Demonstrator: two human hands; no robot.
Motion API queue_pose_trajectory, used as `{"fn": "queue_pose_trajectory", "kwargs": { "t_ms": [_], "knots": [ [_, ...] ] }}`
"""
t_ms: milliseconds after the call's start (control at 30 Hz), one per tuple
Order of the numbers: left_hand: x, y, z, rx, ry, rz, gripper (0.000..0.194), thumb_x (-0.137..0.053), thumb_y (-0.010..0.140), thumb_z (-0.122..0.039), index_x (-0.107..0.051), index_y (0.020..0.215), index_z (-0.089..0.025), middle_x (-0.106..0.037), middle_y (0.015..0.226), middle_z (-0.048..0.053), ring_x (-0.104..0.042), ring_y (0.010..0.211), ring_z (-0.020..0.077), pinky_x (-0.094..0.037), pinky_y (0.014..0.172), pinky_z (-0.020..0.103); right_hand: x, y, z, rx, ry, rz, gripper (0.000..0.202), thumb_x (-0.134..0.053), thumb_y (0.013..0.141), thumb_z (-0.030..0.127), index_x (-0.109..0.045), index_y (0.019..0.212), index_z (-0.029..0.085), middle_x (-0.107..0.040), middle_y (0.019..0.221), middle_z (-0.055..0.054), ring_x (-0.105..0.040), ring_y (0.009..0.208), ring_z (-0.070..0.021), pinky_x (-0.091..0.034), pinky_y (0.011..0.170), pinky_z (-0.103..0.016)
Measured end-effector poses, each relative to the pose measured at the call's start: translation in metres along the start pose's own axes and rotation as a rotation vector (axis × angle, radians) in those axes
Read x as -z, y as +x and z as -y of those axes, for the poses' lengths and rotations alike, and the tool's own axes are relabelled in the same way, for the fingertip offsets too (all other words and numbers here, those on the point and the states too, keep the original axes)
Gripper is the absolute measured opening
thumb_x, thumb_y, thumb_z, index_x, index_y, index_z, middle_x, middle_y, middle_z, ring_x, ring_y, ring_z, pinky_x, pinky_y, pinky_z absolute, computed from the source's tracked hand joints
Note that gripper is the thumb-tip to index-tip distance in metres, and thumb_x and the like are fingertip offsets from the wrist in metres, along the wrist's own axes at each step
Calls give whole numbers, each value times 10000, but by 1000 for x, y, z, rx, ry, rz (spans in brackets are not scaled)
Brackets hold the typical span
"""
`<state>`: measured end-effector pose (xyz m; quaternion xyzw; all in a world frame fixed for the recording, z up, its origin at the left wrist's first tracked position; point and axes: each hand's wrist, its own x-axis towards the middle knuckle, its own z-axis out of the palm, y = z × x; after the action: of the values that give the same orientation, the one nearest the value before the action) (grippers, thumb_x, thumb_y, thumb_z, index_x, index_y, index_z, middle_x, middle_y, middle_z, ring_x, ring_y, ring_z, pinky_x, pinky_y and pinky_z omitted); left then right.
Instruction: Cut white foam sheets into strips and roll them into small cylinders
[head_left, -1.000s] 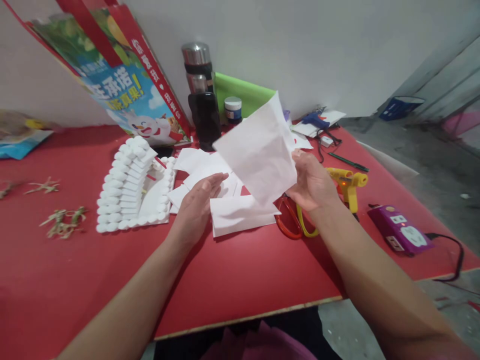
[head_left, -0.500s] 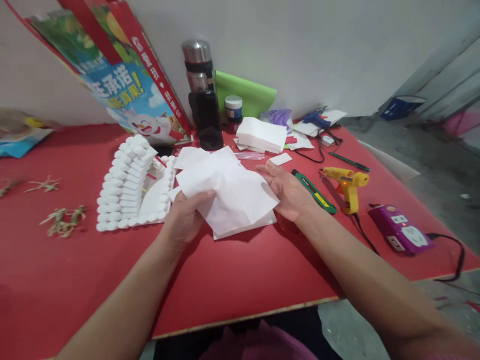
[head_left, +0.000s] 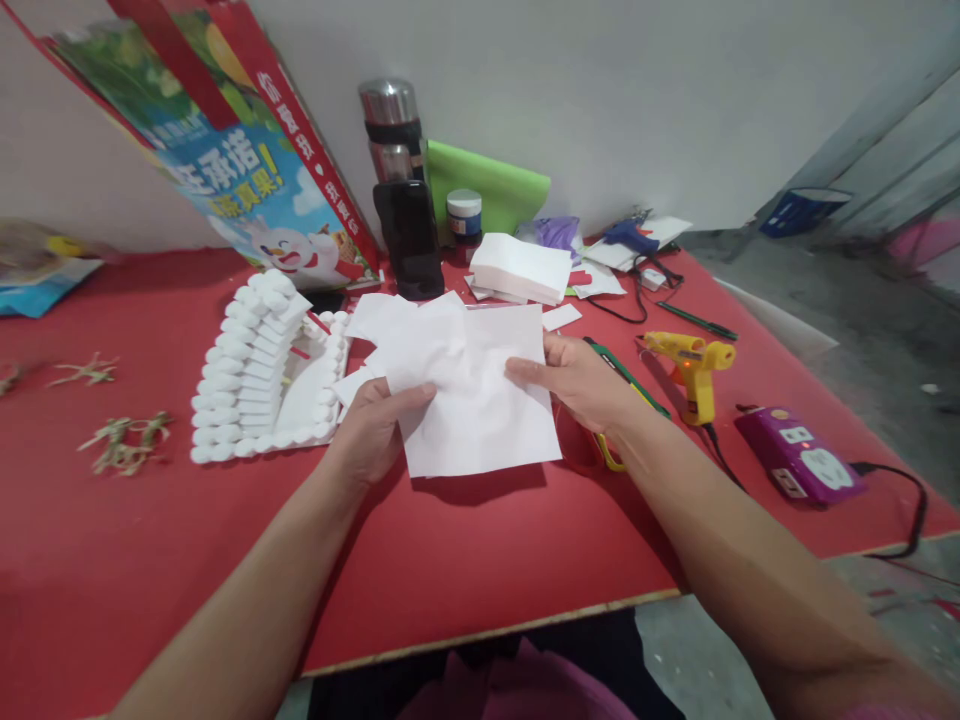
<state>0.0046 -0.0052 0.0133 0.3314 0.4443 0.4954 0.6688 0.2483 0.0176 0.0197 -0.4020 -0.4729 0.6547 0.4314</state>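
Between my hands is a thin, slightly creased sheet of white paper [head_left: 480, 420], held above the red table. My left hand [head_left: 379, 425] grips its left edge, thumb on top and fingers underneath. On the right edge my right hand [head_left: 581, 380] pinches it the same way. Behind the sheet lie more white paper pieces [head_left: 367, 317], partly covered. To the left stands a white model [head_left: 255, 375] built of rounded pieces with a stepped row inside. A green utility knife [head_left: 626, 375] and scissors with a yellow-lined handle [head_left: 609, 455] lie by my right hand, partly hidden.
A yellow glue gun [head_left: 694, 370] and a purple power strip [head_left: 806, 455] with cords are on the right. At the back stand a thermos [head_left: 390, 110], a black phone [head_left: 410, 240], a jar [head_left: 464, 215], a paper stack [head_left: 521, 265] and a printed bag [head_left: 247, 190]. Twine pieces [head_left: 124, 440] lie left.
The layered sheets between my hands now lie aligned and flatter. My right hand has turned from an open palm under the paper to a pinch with its thumb on top.
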Motion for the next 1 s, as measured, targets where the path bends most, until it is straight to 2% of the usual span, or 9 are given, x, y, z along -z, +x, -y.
{"fn": "queue_pose_trajectory", "kwargs": {
  "t_ms": [67, 167, 333, 500, 600, 667, 800, 900, 1000],
  "knots": [
    [2, 1, 0, 1, 4, -7, 300, -875, 722, -214, -830, 1008, -136, -833, 961, 128, -802, 839, 321, -656, 750, 392, 2, 0, 2, -18, 8, 49, 416, -946, 691, 350, -769, 1047, 227, -810, 1059, -49, -751, 918, -233, -603, 846, -393],
    [3, 1, 0, 18, -20, 10, 292, -866, 729, -188, -829, 1012, -132, -832, 936, 131, -804, 810, 324, -661, 729, 394, 5, 0, 5, -13, 19, 40, 459, -960, 660, 325, -767, 1066, 234, -811, 1075, -49, -755, 921, -237, -606, 857, -404],
    [1, -2, -2, 4, -57, 43, 382, -851, 735, -175, -814, 1115, -152, -832, 994, 127, -797, 946, 362, -654, 849, 448, 10, 0, 7, -15, 50, 38, 455, -961, 663, 323, -786, 1072, 234, -818, 1017, -44, -756, 871, -220, -609, 818, -387],
    [-2, -5, -5, -46, -63, 78, 334, -829, 746, -181, -821, 1079, -155, -821, 1079, 134, -765, 1059, 373, -616, 926, 464, 12, 0, 7, 1, 89, 42, 356, -952, 671, 309, -808, 985, 221, -817, 934, -36, -745, 809, -193, -601, 778, -352],
    [-3, -6, -6, -72, -59, 79, 277, -824, 732, -182, -832, 1008, -162, -824, 1020, 116, -773, 969, 337, -604, 876, 429, 13, -1, 9, 3, 94, 34, 325, -935, 681, 305, -810, 973, 233, -810, 913, -27, -740, 821, -200, -598, 769, -354],
    [-2, -7, -7, -76, -45, 73, 205, -818, 725, -184, -834, 929, -169, -818, 920, 91, -762, 830, 280, -590, 765, 373, 14, -2, 12, -20, 76, 28, 300, -918, 683, 313, -810, 952, 236, -799, 891, -26, -730, 803, -206, -590, 739, -354],
    [-1, -9, -11, -60, 20, 124, 100, -784, 724, -209, -823, 810, -176, -754, 727, 61, -655, 595, 186, -470, 560, 294, 17, -3, 18, -62, 31, 39, 188, -863, 684, 310, -785, 834, 228, -737, 769, -4, -634, 626, -152, -505, 585, -290],
    [-2, -11, -12, -75, 39, 155, 72, -762, 727, -220, -809, 765, -181, -712, 660, 57, -593, 534, 167, -399, 521, 288, 17, -5, 21, -70, 16, 45, 144, -813, 711, 328, -752, 787, 222, -672, 680, 8, -533, 531, -120, -411, 503, -259],
    [-2, -12, -13, -84, 31, 174, 53, -741, 732, -223, -780, 728, -188, -671, 614, 44, -541, 498, 155, -341, 502, 284, 15, -6, 22, -68, 8, 68, 150, -801, 730, 334, -728, 785, 215, -634, 650, 11, -486, 508, -109, -370, 484, -249]
  ]
}}
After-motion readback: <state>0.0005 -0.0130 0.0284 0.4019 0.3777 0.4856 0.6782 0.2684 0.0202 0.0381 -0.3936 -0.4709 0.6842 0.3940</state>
